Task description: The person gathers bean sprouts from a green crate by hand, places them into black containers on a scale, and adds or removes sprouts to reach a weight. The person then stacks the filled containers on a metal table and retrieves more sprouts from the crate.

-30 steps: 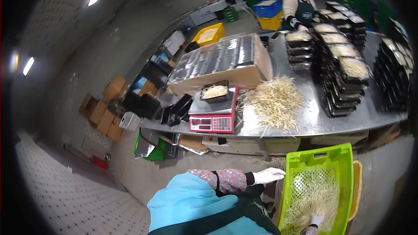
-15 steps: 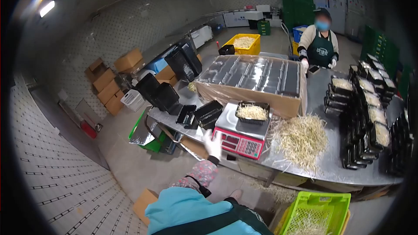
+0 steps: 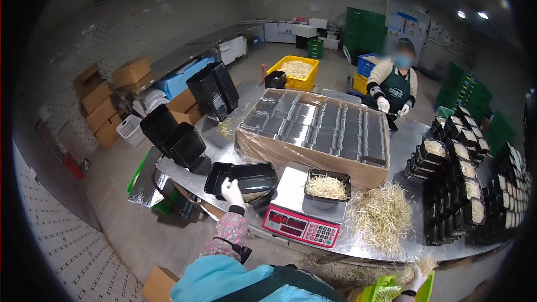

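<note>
My left hand [image 3: 232,192], in a white glove, has its fingers closed on the near edge of a black plastic tray [image 3: 254,175] left of the scale. Low at the right, my gloved right hand [image 3: 415,279] grips a bunch of bean sprouts [image 3: 420,267] above a lime-green basket [image 3: 386,286]. On the scale [image 3: 305,225], with its red front panel, sits a black tray filled with sprouts [image 3: 327,187]. A loose heap of sprouts [image 3: 385,217] lies on the metal table to the right of the scale.
Behind the scale stands a plastic-wrapped carton of black trays [image 3: 313,151]. Stacks of filled trays [image 3: 456,190] line the right side, and empty black trays [image 3: 173,140] stand at the left. Across the table, a masked co-worker [image 3: 394,81] works with gloved hands.
My left hand has moved left from beside the scale and taken hold of a black tray. My right hand, unseen before, now shows with sprouts. The view has shifted.
</note>
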Tool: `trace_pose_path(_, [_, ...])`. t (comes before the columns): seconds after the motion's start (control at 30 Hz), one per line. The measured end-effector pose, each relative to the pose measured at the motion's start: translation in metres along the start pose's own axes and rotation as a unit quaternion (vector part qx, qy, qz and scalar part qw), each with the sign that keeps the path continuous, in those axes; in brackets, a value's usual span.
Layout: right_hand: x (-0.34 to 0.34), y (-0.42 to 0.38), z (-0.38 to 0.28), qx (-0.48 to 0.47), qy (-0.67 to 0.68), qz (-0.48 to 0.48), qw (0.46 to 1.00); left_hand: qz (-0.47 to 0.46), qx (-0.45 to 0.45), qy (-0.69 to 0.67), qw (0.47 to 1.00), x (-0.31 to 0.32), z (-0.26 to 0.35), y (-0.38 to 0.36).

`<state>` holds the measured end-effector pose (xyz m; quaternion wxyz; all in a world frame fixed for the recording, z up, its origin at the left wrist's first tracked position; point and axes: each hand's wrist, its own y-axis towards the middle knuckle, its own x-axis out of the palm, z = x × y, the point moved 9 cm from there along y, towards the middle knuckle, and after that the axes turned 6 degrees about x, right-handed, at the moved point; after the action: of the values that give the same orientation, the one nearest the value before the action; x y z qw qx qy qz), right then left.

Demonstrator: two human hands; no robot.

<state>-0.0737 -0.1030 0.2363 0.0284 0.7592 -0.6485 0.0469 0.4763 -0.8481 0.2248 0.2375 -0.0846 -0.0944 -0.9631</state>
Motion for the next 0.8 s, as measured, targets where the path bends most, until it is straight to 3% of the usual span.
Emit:
trace_pose_path(0.07, [0.044,0.005,-0.02,0.009,-0.01,-0.029,1.0,-0.032,0.071,-0.09,0.993,0.017,0.055,0.004])
trace_pose_path(0.13, [0.096,0.009,-0.052,-0.026,-0.028,-0.075,0.996,-0.095,0.063,-0.081,0.99,0.043,0.106,-0.007])
trace_pose_path(0.2, [0.144,0.016,-0.076,-0.026,-0.1,-0.132,0.986,-0.176,0.181,-0.082,0.964,0.083,0.176,-0.046])
trace_pose_path(0.27, [0.198,0.018,-0.106,-0.044,-0.129,-0.174,0.975,-0.25,0.341,-0.083,0.902,0.126,0.245,-0.118])
trace_pose_path(0.3, [0.214,0.024,-0.117,-0.102,-0.219,-0.172,0.955,-0.311,0.41,-0.029,0.857,0.145,0.285,-0.163])
trace_pose_path(0.33, [0.247,0.001,-0.161,-0.162,-0.326,-0.164,0.917,-0.366,0.475,0.028,0.8,0.16,0.315,-0.212])
trace_pose_path(0.4, [0.291,-0.015,-0.197,-0.188,-0.55,-0.18,0.794,-0.418,0.551,0.17,0.702,0.187,0.323,-0.298])
trace_pose_path(0.47, [0.32,-0.017,-0.189,-0.258,-0.632,-0.223,0.696,-0.478,0.564,0.237,0.63,0.206,0.313,-0.373])
trace_pose_path(0.53, [0.343,-0.036,-0.184,-0.275,-0.69,-0.261,0.617,-0.576,0.509,0.209,0.605,0.213,0.291,-0.429])
trace_pose_path(0.6, [0.345,-0.025,-0.143,-0.303,-0.696,-0.258,0.598,-0.679,0.367,0.145,0.62,0.214,0.241,-0.471])
trace_pose_path(0.63, [0.347,-0.033,-0.14,-0.308,-0.703,-0.27,0.581,-0.698,0.275,0.081,0.656,0.214,0.206,-0.485])
trace_pose_path(0.7, [0.345,-0.042,-0.128,-0.299,-0.675,-0.292,0.609,-0.697,0.12,-0.066,0.704,0.209,0.141,-0.501])
trace_pose_path(0.77, [0.335,-0.048,-0.102,-0.341,-0.615,-0.301,0.645,-0.71,-0.015,-0.104,0.696,0.199,0.098,-0.511])
trace_pose_path(0.8, [0.33,-0.042,-0.078,-0.335,-0.621,-0.31,0.637,-0.714,-0.068,-0.102,0.69,0.191,0.086,-0.515])
